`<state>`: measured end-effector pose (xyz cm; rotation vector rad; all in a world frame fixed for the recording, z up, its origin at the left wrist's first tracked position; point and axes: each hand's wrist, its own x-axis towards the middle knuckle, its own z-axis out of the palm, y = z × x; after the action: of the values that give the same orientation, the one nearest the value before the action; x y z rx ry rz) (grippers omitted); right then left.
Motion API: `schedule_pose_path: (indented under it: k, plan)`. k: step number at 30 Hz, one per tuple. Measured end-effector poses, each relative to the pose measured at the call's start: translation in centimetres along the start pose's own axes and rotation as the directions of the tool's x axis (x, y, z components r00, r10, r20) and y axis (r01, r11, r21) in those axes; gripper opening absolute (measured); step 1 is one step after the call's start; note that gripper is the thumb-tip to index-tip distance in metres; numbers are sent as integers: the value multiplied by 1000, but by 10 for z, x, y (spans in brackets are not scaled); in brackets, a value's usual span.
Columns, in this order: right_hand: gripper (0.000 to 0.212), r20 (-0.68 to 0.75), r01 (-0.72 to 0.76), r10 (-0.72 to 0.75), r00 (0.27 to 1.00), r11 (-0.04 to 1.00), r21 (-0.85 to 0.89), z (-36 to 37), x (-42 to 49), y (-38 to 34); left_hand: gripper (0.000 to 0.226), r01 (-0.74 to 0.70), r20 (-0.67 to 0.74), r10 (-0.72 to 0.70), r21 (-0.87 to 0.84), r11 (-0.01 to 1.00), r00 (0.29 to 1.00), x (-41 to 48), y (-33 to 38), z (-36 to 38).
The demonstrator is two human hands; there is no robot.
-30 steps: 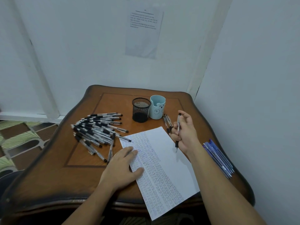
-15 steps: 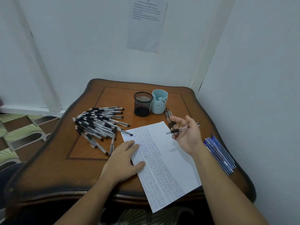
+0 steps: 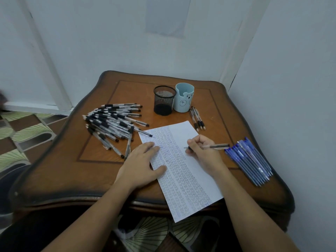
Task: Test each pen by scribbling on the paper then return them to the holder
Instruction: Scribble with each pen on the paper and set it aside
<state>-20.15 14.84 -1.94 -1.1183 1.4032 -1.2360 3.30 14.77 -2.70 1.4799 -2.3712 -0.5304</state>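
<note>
We find no legible text anywhere in view. The paper [image 3: 183, 171] on the table carries dense columns of small blue scribbled marks, which we cannot read as letters or numbers. The light blue holder [image 3: 184, 100] bears a printed bear face and a round emblem with short strokes inside, but no words we can make out. A pale sheet on the wall [image 3: 168, 15] is too blurred for any writing to be told. The pens show no readable brand.

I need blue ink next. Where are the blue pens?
In the head view, the blue pens lie bundled at the table's right edge, just right of the right hand.
</note>
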Motion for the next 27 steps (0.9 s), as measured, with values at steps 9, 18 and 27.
schedule_pose_path:
  k: [9,18,27]
  plan:
    - [43,-55,104,-112,992,986,-129,3,0,16,97,1,-10,-1,0,1000,1000,1,-2,3]
    - [49,0,122,-123,992,983,-134,0,-1,18,97,-9,-26,9,-5,1000,1000,1,-2,3]
    - [50,12,135,-134,991,981,-138,0,-1,17,94,-16,-24,16,5,1000,1000,1,-2,4]
